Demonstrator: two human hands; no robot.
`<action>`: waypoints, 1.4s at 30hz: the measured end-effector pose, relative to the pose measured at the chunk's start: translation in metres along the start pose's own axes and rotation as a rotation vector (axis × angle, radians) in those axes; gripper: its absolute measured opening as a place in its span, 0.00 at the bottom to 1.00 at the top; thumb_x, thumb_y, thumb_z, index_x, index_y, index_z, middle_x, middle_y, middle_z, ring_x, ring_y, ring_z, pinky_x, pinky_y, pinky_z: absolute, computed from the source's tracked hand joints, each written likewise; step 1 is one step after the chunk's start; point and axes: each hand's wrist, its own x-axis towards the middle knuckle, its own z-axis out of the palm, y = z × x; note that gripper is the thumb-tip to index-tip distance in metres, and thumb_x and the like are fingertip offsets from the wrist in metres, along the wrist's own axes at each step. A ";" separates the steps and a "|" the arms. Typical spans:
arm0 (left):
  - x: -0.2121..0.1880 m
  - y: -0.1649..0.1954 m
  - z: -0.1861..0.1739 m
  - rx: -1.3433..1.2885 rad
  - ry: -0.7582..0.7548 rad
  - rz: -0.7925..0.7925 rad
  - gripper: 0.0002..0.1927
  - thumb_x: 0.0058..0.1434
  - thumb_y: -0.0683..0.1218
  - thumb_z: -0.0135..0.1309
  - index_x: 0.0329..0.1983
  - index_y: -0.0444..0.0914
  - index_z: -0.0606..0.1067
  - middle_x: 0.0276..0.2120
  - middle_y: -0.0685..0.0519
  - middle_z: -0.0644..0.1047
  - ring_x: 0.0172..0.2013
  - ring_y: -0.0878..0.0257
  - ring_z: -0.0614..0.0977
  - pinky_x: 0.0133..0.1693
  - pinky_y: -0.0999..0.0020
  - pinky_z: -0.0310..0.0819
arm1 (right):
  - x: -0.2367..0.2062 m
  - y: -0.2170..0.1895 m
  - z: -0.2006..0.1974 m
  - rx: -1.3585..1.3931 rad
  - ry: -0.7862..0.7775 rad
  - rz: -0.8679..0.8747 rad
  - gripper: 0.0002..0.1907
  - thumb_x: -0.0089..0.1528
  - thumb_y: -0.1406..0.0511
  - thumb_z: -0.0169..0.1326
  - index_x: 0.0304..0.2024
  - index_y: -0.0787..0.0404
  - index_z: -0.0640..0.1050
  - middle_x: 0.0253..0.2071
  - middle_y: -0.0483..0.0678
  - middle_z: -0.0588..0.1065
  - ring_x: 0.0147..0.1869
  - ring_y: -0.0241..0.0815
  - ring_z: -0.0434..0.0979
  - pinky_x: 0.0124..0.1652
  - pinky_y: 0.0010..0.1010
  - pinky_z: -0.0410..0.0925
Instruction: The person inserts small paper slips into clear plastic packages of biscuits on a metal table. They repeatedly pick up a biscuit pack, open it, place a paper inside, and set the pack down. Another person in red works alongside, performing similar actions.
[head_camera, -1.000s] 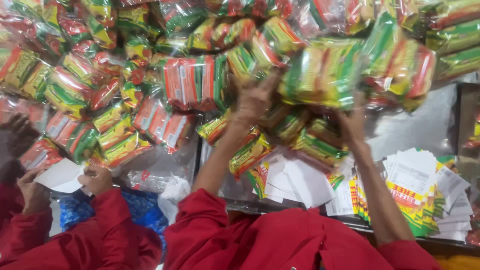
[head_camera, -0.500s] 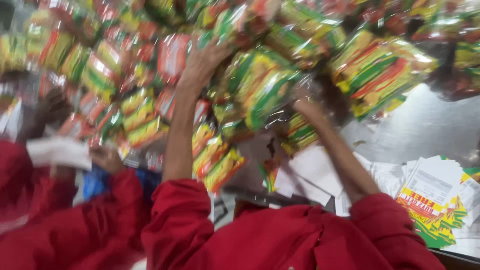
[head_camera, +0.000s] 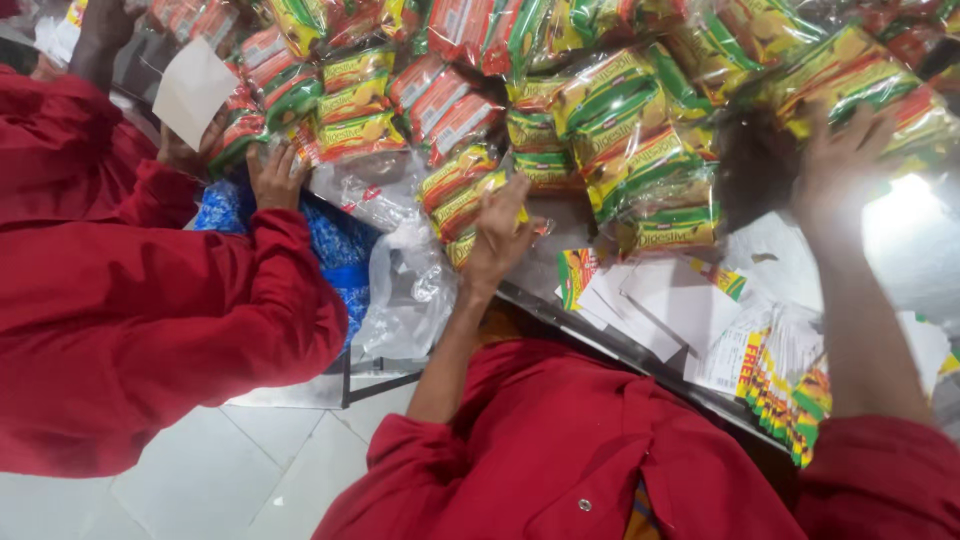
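Your left hand (head_camera: 497, 232) lies flat, fingers together, pressing on the red and yellow biscuit packs (head_camera: 458, 192) at the near edge of the big heap of wrapped packets (head_camera: 610, 110); it rests on them rather than closing round them. Your right hand (head_camera: 838, 150) is at the right side of that heap, fingers spread wide against the green and yellow bundle (head_camera: 850, 85) in clear film; whether it has any real hold is not clear, as glare washes out the palm. Just below the heap, between your two arms, loose white leaflets (head_camera: 670, 305) lie fanned on the metal table (head_camera: 900, 260), with a stack of printed cards (head_camera: 785, 385) beyond them toward your right sleeve. Left of the heap, a co-worker's hand (head_camera: 275, 175) rests on a crumpled clear bag (head_camera: 405, 290), and another holds up a white slip (head_camera: 193, 90).
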 end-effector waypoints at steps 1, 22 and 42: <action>-0.006 0.007 0.002 -0.014 -0.032 0.025 0.36 0.63 0.50 0.63 0.69 0.31 0.65 0.70 0.41 0.66 0.70 0.47 0.67 0.71 0.38 0.52 | 0.011 0.019 -0.003 0.149 -0.019 0.050 0.25 0.62 0.69 0.53 0.62 0.62 0.68 0.61 0.65 0.67 0.68 0.64 0.65 0.57 0.57 0.64; 0.132 0.110 0.023 -0.267 0.326 0.173 0.24 0.70 0.34 0.44 0.69 0.41 0.72 0.69 0.50 0.72 0.67 0.58 0.73 0.71 0.55 0.64 | -0.116 -0.118 -0.042 0.316 0.092 -0.283 0.39 0.41 0.60 0.64 0.56 0.62 0.74 0.55 0.62 0.73 0.64 0.63 0.69 0.58 0.58 0.62; -0.067 0.105 0.080 -0.826 0.213 -0.662 0.29 0.74 0.39 0.51 0.77 0.37 0.61 0.65 0.33 0.64 0.58 0.55 0.68 0.58 0.54 0.67 | -0.237 -0.156 -0.038 0.390 -0.165 -0.102 0.16 0.63 0.65 0.58 0.50 0.69 0.77 0.55 0.61 0.76 0.62 0.61 0.76 0.56 0.44 0.72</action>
